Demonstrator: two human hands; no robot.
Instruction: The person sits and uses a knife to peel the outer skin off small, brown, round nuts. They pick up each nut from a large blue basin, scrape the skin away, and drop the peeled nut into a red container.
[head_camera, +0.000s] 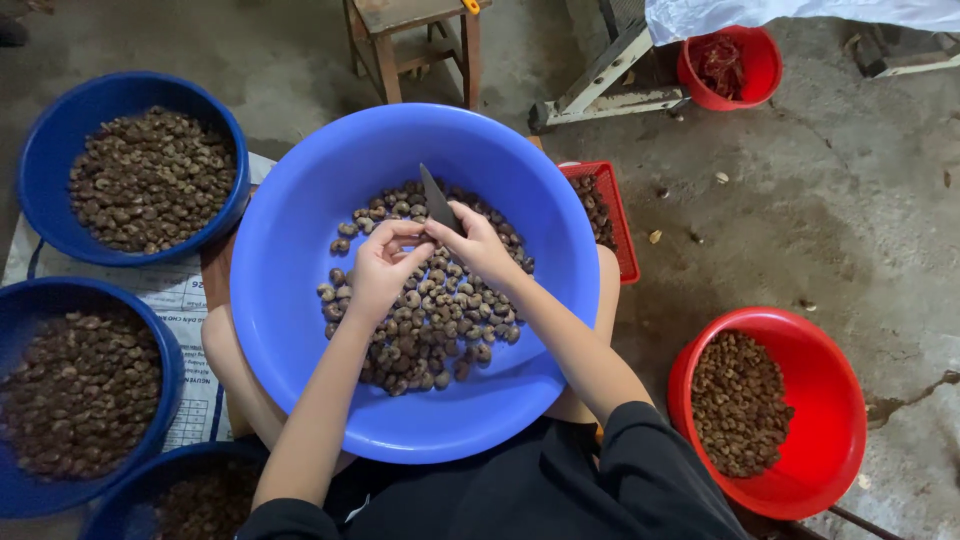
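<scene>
While the big blue basin (300, 300) rests on the person's lap, near both hands, the left hand (378, 272) pinches one nut (408, 243) over the pile, steadying it, and the right hand (478, 245) clamps a small dark blade (436, 198) against it. Sorted nuts fill bowls left and right on the floor.

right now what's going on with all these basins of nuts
A person sits on the floor with a big light-blue basin on their lap, part-filled with brown nuts. The right hand holds a small dark blade, and the left hand pinches a nut against it, though the nut itself is hidden by the fingers. Dark blue basins of similar nuts sit on one side, a red basin and a small red crate on the other.
</scene>
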